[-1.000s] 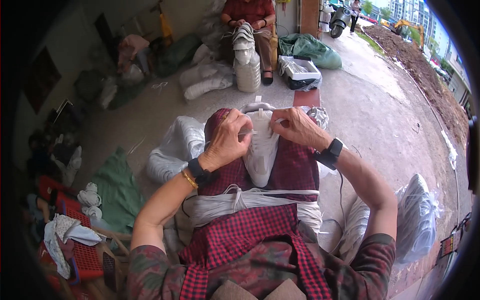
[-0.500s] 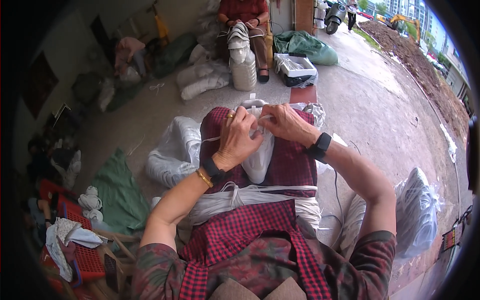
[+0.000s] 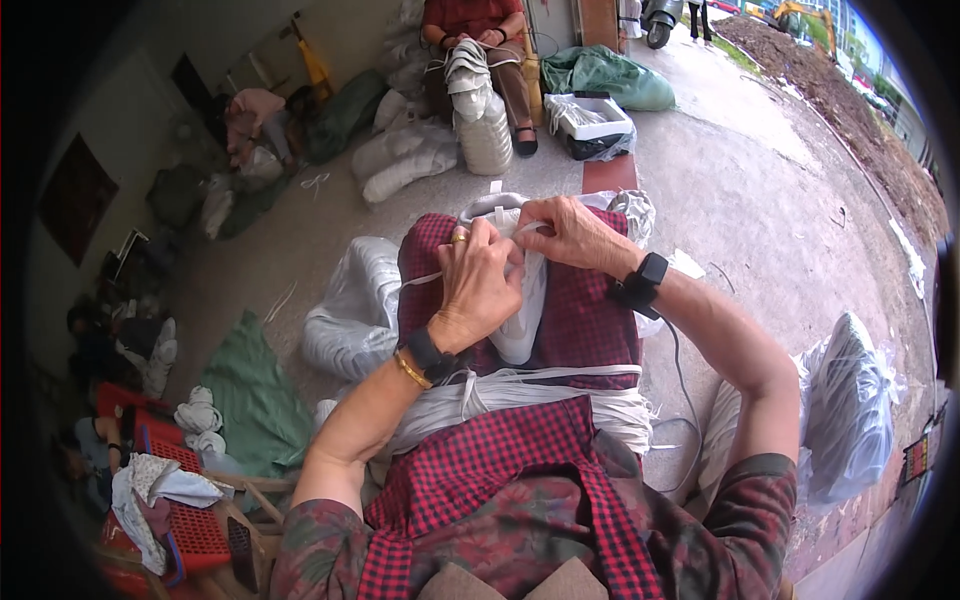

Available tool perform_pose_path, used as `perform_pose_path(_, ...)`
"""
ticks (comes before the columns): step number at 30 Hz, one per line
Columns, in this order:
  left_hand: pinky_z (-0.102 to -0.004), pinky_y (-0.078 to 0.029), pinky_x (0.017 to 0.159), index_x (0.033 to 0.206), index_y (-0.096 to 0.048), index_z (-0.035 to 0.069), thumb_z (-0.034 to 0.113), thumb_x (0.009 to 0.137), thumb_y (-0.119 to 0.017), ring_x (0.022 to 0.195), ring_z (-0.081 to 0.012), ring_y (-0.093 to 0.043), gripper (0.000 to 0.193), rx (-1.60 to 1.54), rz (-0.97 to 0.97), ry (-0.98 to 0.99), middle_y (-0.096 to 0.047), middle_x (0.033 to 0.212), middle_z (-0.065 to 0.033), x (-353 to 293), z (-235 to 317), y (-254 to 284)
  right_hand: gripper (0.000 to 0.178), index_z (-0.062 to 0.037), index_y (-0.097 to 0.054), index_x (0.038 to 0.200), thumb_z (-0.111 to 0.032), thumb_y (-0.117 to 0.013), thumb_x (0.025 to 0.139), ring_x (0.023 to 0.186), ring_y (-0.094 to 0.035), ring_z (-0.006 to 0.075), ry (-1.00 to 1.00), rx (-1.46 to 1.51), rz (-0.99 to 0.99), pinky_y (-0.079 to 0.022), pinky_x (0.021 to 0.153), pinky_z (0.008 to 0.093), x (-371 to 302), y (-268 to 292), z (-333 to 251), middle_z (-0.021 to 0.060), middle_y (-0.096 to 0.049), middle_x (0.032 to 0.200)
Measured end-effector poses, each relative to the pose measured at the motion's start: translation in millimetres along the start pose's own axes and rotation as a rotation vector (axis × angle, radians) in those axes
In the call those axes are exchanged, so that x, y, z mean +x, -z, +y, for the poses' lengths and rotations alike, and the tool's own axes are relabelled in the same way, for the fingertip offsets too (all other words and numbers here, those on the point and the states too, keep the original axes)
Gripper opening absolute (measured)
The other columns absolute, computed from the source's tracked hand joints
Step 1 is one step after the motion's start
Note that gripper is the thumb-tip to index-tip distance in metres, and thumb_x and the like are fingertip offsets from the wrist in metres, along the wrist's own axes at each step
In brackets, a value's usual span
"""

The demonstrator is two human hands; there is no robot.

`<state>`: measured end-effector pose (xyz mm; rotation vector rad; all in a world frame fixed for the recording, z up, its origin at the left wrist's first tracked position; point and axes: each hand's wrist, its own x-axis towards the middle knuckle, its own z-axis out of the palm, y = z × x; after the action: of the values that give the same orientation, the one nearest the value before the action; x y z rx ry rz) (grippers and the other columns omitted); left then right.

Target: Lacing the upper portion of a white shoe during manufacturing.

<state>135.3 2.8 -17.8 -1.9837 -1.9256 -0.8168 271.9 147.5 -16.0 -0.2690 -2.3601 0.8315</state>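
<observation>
A white shoe (image 3: 520,335) lies on the red-and-black checked cloth over my lap, toe toward me and heel away. Both hands meet over its tongue and eyelets. My left hand (image 3: 478,275), with a ring on one finger, is closed at the left eyelet side, and a white shoelace (image 3: 424,280) trails out to its left. Close by, my right hand (image 3: 572,235) pinches a piece of white lace between thumb and forefinger. The fingers partly hide the lacing. A thick bundle of white laces (image 3: 520,395) lies across my lap, nearer to me.
Stacked white shoes in clear plastic (image 3: 355,310) stand left of my lap, with another wrapped stack (image 3: 850,415) at right. A red plastic basket (image 3: 195,540) and green sheet (image 3: 250,390) are at left. Ahead, a seated person (image 3: 475,50) handles laces beside a white box (image 3: 590,115).
My view has shifted slightly. Both hands stay at the shoe's eyelets, with the right hand drawn a little up and the left fingers slightly changed in pose.
</observation>
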Motion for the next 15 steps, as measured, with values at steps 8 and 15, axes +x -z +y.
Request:
perform_pose_path(8,-0.0497,-0.037,0.083,0.082,-0.061,-0.001,0.010,0.074,-0.064,0.107,-0.0358,-0.047,0.014,-0.068,-0.153,0.003,-0.050,0.106,-0.0143,5,-8,2,0.023,0.0026,-0.069,0.092,-0.018,-0.071,0.084,0.062,-0.065,0.0249,-0.008,0.012,-0.014,-0.049,0.060,0.0388,-1,0,-2,0.0184,-0.064,0.067)
perform_pose_path(15,-0.0467,-0.039,0.086,0.086,-0.057,0.002,0.006,0.074,-0.060,0.105,-0.0340,-0.049,0.013,-0.106,-0.210,-0.098,-0.051,0.106,-0.0123,6,-19,12,0.026,0.0009,-0.068,0.097,-0.024,-0.070,0.089,0.063,-0.053,0.0120,-0.070,0.092,-0.074,-0.042,0.056,0.0328,-2,6,-2,0.0089,-0.061,0.070)
